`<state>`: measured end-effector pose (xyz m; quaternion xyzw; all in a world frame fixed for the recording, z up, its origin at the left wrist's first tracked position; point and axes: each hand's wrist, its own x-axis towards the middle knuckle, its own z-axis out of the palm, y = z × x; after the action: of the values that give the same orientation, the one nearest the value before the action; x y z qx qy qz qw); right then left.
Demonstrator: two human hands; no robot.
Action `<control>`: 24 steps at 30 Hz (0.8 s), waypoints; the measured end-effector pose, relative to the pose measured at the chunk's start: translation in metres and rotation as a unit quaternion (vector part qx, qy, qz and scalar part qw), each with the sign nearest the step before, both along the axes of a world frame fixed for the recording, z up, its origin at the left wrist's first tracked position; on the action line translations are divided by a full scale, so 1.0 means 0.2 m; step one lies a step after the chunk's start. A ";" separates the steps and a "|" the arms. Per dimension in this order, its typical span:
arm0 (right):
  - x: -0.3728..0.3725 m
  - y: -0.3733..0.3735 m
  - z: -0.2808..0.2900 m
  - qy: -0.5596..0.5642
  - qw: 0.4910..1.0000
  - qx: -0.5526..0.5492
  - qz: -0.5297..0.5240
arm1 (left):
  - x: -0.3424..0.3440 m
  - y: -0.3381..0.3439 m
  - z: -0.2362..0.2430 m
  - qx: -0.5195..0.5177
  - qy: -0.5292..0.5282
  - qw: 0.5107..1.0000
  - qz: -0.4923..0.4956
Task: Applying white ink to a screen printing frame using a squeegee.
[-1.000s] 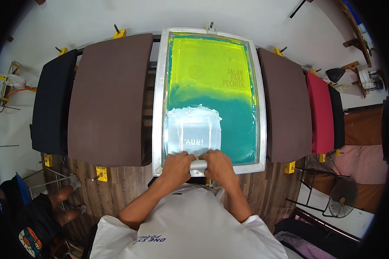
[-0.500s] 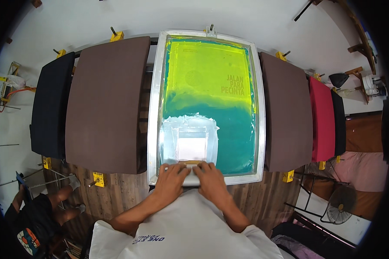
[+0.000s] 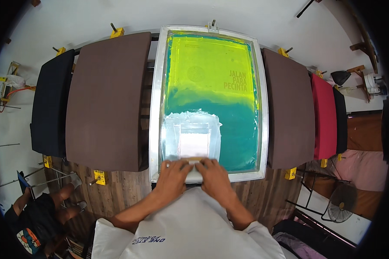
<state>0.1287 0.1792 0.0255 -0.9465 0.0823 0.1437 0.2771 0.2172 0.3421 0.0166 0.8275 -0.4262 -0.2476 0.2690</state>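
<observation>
A silver-framed printing screen [image 3: 263, 129] lies in front of me, its mesh yellow-green at the far end and teal nearer. At its near left, white ink [image 3: 170, 125] surrounds a pale rectangular design area. My left hand [image 3: 173, 176] and my right hand [image 3: 214, 176] sit side by side at the near edge. Both are closed on a squeegee [image 3: 193, 159], whose wooden edge shows between the fingertips. The rest of it is mostly hidden beneath my hands.
Brown fabric-covered boards flank the screen on the left [image 3: 106, 103] and right [image 3: 289, 108]. Navy [image 3: 52, 105] and red boards [image 3: 324, 116] stand farther out, with yellow clamps [image 3: 100, 177] along the row. Another person [image 3: 43, 216] sits at lower left. A fan [image 3: 341, 205] stands at lower right.
The whole scene has shifted slightly in view. Both hands stay on the squeegee at the near edge of the screen, with little other visible change.
</observation>
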 end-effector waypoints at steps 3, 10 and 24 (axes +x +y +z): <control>0.22 -0.11 0.02 -0.055 0.997 -0.049 0.004 | 0.19 -0.12 -0.01 -0.001 -0.039 0.999 0.012; 0.48 -0.27 -0.11 -0.029 0.999 -0.023 -0.017 | 0.44 -0.29 -0.11 0.037 0.016 0.998 0.040; 0.11 -0.05 0.02 0.033 0.999 -0.006 -0.015 | 0.11 -0.06 -0.03 0.039 0.008 0.999 -0.026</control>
<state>0.1501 0.1695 0.0293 -0.9416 0.1064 0.1707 0.2702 0.2402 0.3294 0.0096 0.8237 -0.4359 -0.2775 0.2334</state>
